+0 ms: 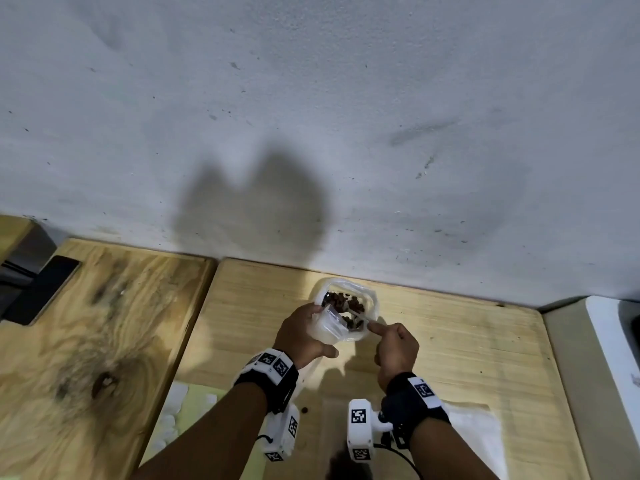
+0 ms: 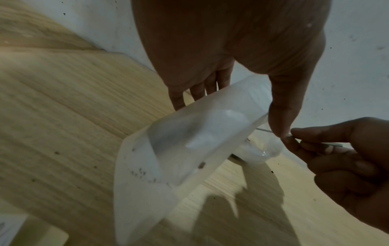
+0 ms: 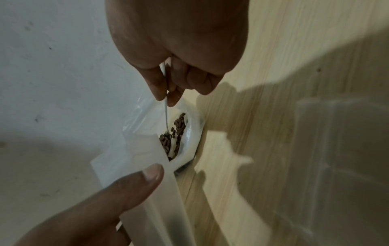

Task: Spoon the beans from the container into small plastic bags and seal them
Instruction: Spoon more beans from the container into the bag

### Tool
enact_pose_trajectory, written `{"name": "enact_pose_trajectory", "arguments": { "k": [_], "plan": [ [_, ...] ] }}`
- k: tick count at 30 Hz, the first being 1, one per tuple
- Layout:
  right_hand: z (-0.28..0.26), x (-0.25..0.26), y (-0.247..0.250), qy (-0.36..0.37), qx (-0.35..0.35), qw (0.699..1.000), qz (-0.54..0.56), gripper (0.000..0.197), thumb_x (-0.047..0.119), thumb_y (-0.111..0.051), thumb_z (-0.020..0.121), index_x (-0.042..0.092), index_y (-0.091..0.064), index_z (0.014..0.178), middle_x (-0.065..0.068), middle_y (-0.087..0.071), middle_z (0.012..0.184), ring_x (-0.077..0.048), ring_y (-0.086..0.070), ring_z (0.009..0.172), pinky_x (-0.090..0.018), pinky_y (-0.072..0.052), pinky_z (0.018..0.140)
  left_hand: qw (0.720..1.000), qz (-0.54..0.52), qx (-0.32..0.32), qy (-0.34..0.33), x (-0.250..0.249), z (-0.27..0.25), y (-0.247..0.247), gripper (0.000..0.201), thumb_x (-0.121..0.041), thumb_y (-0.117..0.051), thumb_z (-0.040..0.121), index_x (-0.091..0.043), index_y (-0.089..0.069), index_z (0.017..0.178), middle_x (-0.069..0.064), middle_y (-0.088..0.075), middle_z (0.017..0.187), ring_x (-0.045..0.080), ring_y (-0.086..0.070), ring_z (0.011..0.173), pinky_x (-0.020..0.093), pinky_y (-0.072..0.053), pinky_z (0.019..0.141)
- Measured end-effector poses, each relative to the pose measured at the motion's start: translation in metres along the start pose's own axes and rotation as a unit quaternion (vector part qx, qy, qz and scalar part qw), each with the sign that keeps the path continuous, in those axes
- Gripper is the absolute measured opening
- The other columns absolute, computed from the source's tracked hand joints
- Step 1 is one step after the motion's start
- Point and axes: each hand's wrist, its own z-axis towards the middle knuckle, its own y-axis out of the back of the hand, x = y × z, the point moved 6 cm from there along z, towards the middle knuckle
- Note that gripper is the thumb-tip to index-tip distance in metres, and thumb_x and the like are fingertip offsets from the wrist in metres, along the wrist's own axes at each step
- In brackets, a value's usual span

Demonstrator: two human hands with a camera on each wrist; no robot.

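Brown beans (image 1: 349, 304), frosted white bag (image 2: 189, 149), pale wood-grain table (image 1: 450, 341).

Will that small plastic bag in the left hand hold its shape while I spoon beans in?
Probably not: the bag looks thin and floppy, sagging below the left hand. It seems nearly empty, so likely light, and its mouth may close unless held open.

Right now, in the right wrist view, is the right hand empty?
No: the right hand pinches the thin spoon handle, its tip among the beans.

Head view looks down; both close wrist views share the bag (image 2: 189, 141).
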Motion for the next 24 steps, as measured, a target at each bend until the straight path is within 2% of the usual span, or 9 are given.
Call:
{"name": "enact_pose_trajectory", "arguments": {
  "k": [2, 4, 6, 8, 13, 15, 18, 20, 24],
  "plan": [
    [-0.002, 0.006, 0.010, 0.007, 0.000, 1.000, 0.002, 0.010, 0.001, -0.052, 0.078, -0.005, -0.057, 0.072, -0.023, -0.063, 0.074, -0.018, -0.029, 0.054, -0.032, -0.026, 0.054, 1.000, 0.005, 0.000, -0.002, -0.001, 0.000, 0.000, 0.096, -0.023, -0.093, 0.051, -0.020, -0.048, 0.136, -0.007, -0.050, 0.138, 0.013, -0.049, 0.124, 0.029, -0.043, 0.104],
    [-0.002, 0.013, 0.019, 0.020, 0.011, 1.000, 0.010, 0.005, -0.001, -0.058, 0.077, -0.001, -0.058, 0.072, -0.035, -0.048, 0.074, -0.018, -0.027, 0.052, -0.031, -0.024, 0.050, 1.000, 0.008, -0.001, -0.001, -0.002, 0.000, 0.000, 0.096, -0.023, -0.093, 0.051, -0.021, -0.048, 0.136, -0.007, -0.049, 0.138, 0.013, -0.048, 0.124, 0.030, -0.042, 0.104],
    [0.002, 0.018, 0.028, 0.025, 0.031, 0.999, 0.020, 0.025, -0.003, -0.066, 0.077, 0.010, -0.050, 0.062, -0.016, -0.038, 0.059, -0.018, -0.024, 0.050, -0.030, -0.022, 0.048, 1.000, 0.006, -0.005, 0.000, -0.003, 0.000, 0.000, 0.095, -0.023, -0.093, 0.050, -0.022, -0.049, 0.135, -0.007, -0.050, 0.137, 0.014, -0.049, 0.123, 0.031, -0.043, 0.104],
    [0.004, 0.024, 0.036, 0.032, 0.049, 0.998, 0.038, 0.039, -0.003, -0.070, 0.077, 0.016, -0.043, 0.058, -0.005, -0.034, 0.058, -0.018, -0.022, 0.048, -0.029, -0.020, 0.047, 1.000, 0.006, -0.007, -0.002, -0.003, -0.001, -0.001, 0.094, -0.022, -0.094, 0.050, -0.023, -0.050, 0.134, -0.007, -0.051, 0.135, 0.015, -0.050, 0.122, 0.032, -0.043, 0.104],
    [-0.002, 0.043, 0.055, 0.081, 0.073, 0.992, 0.069, 0.035, -0.004, -0.069, 0.078, 0.013, -0.047, 0.057, -0.016, -0.046, 0.074, -0.015, -0.023, 0.044, -0.027, -0.018, 0.046, 1.000, -0.002, -0.015, 0.002, -0.002, -0.001, -0.001, 0.092, -0.020, -0.094, 0.049, -0.024, -0.052, 0.130, -0.006, -0.054, 0.129, 0.016, -0.052, 0.116, 0.032, -0.046, 0.100],
    [-0.008, 0.054, 0.057, 0.115, 0.089, 0.988, 0.060, 0.028, -0.004, -0.070, 0.077, 0.005, -0.049, 0.059, -0.017, -0.046, 0.071, -0.015, -0.024, 0.044, -0.026, -0.020, 0.047, 1.000, -0.004, -0.015, 0.006, -0.001, -0.001, -0.001, 0.092, -0.020, -0.094, 0.049, -0.024, -0.052, 0.131, -0.006, -0.053, 0.128, 0.017, -0.052, 0.116, 0.032, -0.047, 0.098],
    [-0.020, 0.069, 0.051, 0.199, 0.117, 0.973, 0.007, 0.031, -0.003, -0.075, 0.075, -0.007, -0.045, 0.065, -0.008, -0.043, 0.057, -0.011, -0.032, 0.045, -0.026, -0.029, 0.053, 1.000, -0.012, -0.011, 0.011, 0.000, 0.000, -0.001, 0.093, -0.020, -0.094, 0.048, -0.025, -0.051, 0.130, -0.007, -0.052, 0.127, 0.015, -0.051, 0.114, 0.026, -0.045, 0.093],
    [-0.032, 0.078, 0.041, 0.266, 0.137, 0.953, -0.057, 0.032, -0.004, -0.076, 0.076, 0.000, -0.048, 0.063, 0.009, -0.048, 0.052, -0.005, -0.043, 0.049, -0.022, -0.035, 0.055, 1.000, -0.018, -0.010, 0.017, 0.002, 0.001, -0.002, 0.091, -0.019, -0.094, 0.048, -0.026, -0.052, 0.128, -0.007, -0.053, 0.125, 0.014, -0.052, 0.111, 0.024, -0.044, 0.088],
    [-0.046, 0.085, 0.025, 0.329, 0.167, 0.919, -0.138, 0.033, 0.004, -0.078, 0.079, 0.022, -0.057, 0.062, 0.012, -0.068, 0.068, -0.008, -0.041, 0.046, -0.024, -0.038, 0.051, 0.999, -0.025, -0.010, 0.028, 0.005, 0.001, -0.003, 0.093, -0.021, -0.095, 0.044, -0.028, -0.053, 0.127, -0.006, -0.056, 0.125, 0.016, -0.054, 0.114, 0.026, -0.047, 0.089]
  ]
}}
